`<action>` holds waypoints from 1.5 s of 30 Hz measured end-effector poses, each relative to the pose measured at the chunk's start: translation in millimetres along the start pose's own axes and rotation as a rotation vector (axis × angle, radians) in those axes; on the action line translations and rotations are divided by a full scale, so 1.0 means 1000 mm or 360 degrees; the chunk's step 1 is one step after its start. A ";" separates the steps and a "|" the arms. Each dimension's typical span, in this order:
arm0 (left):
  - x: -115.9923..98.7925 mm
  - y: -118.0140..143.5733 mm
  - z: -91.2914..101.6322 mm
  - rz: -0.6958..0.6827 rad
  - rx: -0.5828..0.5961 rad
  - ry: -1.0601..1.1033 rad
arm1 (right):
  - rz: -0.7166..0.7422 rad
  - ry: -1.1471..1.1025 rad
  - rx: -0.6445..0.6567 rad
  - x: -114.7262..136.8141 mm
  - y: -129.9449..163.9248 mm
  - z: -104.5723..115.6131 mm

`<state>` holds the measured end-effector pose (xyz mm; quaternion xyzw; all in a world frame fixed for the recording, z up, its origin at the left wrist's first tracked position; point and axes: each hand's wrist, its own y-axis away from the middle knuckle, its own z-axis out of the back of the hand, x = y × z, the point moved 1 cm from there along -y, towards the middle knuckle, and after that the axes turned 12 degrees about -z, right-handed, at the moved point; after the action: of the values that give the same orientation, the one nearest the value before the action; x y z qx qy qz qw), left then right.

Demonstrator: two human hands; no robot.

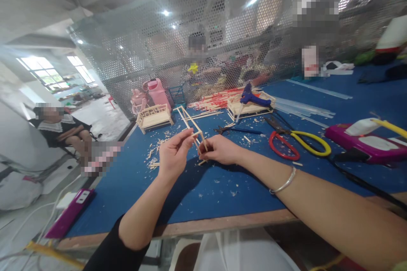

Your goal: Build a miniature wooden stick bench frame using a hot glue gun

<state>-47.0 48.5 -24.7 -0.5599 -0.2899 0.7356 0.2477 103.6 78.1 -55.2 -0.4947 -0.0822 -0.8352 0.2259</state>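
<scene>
A thin wooden stick frame [190, 119] is held between both hands above the blue table. My left hand [174, 152] pinches its near left corner with thumb and fingertips. On the right side, my right hand [221, 150] closes its fingers round the frame's near end; those fingertips are partly hidden. Beyond the frame stands a small finished-looking miniature wooden bench [154, 117]. Farther right, a blue glue gun [254, 98] rests on another small wooden stick piece [233, 108]. Dark-blue-handled pliers [243, 130] lie just past my right hand.
Red-and-yellow-handled scissors [284, 146] and a purple power strip [365, 142] lie right, with cables. Clear glue sticks [305, 108] and red-tipped sticks [219, 99] lie farther back. A perforated screen [152, 46] stands behind. Another purple strip [71, 214] sits at the left edge. A person [60, 129] sits left.
</scene>
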 end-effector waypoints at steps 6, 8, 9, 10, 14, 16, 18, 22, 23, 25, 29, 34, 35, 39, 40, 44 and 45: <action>0.002 -0.001 0.003 0.0005 0.0026 -0.0081 | 0.0049 -0.0038 0.0071 0.003 0.002 0.002; 0.001 -0.002 0.003 0.0011 0.0045 -0.0105 | 0.0070 -0.0045 0.0123 0.004 0.003 0.003; 0.000 -0.002 0.002 0.0027 0.0051 -0.0087 | 0.0076 -0.0036 0.0146 0.004 0.003 0.003; -0.002 -0.002 0.001 0.0050 0.0052 -0.0048 | 0.0079 -0.0017 0.0159 0.005 0.003 0.003; -0.004 0.001 -0.003 0.0191 0.0038 0.0208 | 0.0087 0.0088 0.0130 0.007 0.004 0.004; -0.004 0.003 -0.003 0.0277 0.0033 0.0310 | 0.0076 0.0124 0.0121 0.009 0.007 0.006; -0.003 0.004 -0.003 0.0353 0.0000 0.0360 | 0.0062 0.0128 0.0060 0.012 0.012 0.010; -0.003 0.003 -0.003 0.0391 -0.0062 0.0373 | 0.0325 0.0006 -0.0353 0.021 0.024 0.020; -0.004 0.003 -0.003 0.0385 -0.0047 0.0379 | 0.0436 -0.0030 -0.0480 0.023 0.025 0.022; -0.004 0.003 -0.005 0.0375 -0.0014 0.0401 | 0.0617 -0.0039 -0.0676 0.025 0.027 0.023; -0.003 0.003 -0.007 0.0351 -0.0016 0.0410 | 0.0763 0.0135 -0.0763 0.026 0.025 0.020; -0.003 0.004 -0.006 0.0231 0.0004 0.0333 | 0.0898 0.0255 -0.0764 0.028 0.028 0.017; -0.003 0.005 -0.006 0.0206 0.0014 0.0309 | 0.0949 0.0276 -0.0755 0.029 0.029 0.017; -0.006 0.006 -0.005 0.0178 0.0012 0.0218 | 0.1010 0.0327 -0.0782 0.033 0.032 0.016; -0.007 0.006 -0.005 0.0187 0.0008 0.0204 | 0.0983 0.0337 -0.0798 0.034 0.032 0.016; -0.007 0.006 -0.006 0.0243 -0.0003 0.0229 | 0.0924 0.0357 -0.0871 0.035 0.031 0.017; -0.007 0.005 -0.006 0.0267 -0.0007 0.0246 | 0.0919 0.0361 -0.0889 0.035 0.031 0.017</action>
<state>-40.1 41.0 -25.1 -0.6378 -0.2238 0.7077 0.2056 117.5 46.6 -19.3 -0.4446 0.3151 -0.7769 0.3155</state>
